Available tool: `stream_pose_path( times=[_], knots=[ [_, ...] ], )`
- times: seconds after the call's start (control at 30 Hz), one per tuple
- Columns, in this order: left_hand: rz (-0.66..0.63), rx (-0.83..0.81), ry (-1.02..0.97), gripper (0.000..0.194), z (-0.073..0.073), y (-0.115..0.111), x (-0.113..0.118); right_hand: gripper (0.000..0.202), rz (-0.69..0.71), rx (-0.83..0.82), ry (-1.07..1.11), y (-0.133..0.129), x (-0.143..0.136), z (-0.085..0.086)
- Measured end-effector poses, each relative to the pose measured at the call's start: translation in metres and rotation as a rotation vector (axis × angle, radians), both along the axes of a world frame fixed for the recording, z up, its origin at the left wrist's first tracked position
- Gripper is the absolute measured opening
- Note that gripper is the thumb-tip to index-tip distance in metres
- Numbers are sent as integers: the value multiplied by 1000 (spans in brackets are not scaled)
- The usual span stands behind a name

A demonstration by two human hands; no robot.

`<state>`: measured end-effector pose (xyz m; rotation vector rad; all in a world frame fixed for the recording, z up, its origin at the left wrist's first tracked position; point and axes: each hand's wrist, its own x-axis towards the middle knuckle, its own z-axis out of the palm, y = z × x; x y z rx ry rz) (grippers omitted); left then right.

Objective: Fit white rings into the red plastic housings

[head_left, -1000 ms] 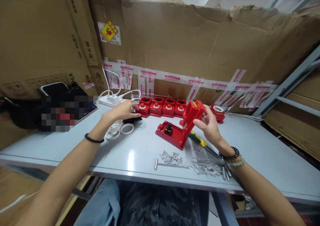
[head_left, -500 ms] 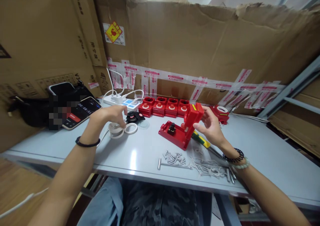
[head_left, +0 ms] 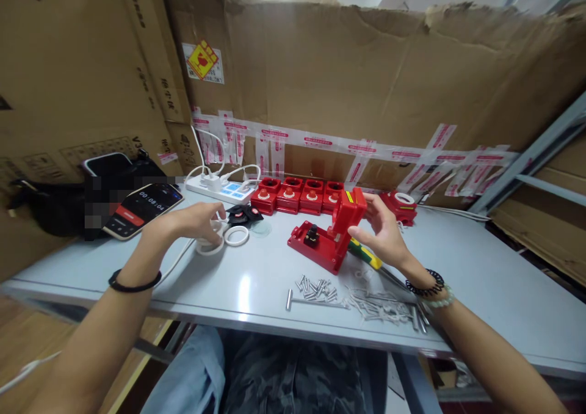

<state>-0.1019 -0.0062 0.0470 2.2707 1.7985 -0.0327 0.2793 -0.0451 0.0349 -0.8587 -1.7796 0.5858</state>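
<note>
At the left of the table my left hand [head_left: 199,223] reaches down into a group of white rings [head_left: 237,236], its fingers closed on one of them. My right hand [head_left: 383,229] grips the raised upper part of a red plastic housing [head_left: 348,215] from its right side. The housing stands hinged open, and its flat base rests on the table with a small black switch block [head_left: 312,236] inside. Under my right hand lies a screwdriver [head_left: 366,254] with a green and yellow handle. Clear discs [head_left: 262,228] and black pouches [head_left: 242,215] lie beyond the rings.
Several red boxes [head_left: 289,198] line the back, beside a white power strip [head_left: 220,189]. Another red part [head_left: 399,208] sits at the back right. Screws [head_left: 315,289], a T-handled hex key [head_left: 315,303] and bagged hardware [head_left: 382,307] lie near the front edge. A phone [head_left: 144,209] rests at left.
My left hand has moved slightly left and down, deeper among the white rings. My right hand keeps its hold on the red housing. The view has shifted a little.
</note>
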Motion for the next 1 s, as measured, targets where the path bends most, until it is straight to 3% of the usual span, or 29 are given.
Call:
stream_pose_path(
  times=[0.17, 0.27, 0.43, 0.57, 0.77, 1.0],
  knots=[
    [-215, 184, -227, 51, 10, -3, 17, 62, 21, 10, 14, 0, 0, -1],
    [-448, 332, -522, 43, 21, -11, 57, 64, 41, 20, 55, -2, -2, -1],
    [-785, 351, -975, 48, 29, -28, 134, 66, 127, 81, 119, -7, -4, 3],
    [-829, 509, -1128, 61, 20, -28, 159, 66, 136, 140, 131, -9, -3, 5],
    [-840, 799, -1093, 62, -2, -24, 158, 73, 161, 188, 7, -13, -7, 6],
    [-834, 853, -1102, 67, -9, -24, 161, 76, 135, 233, -54, -18, -11, 5]
  ],
)
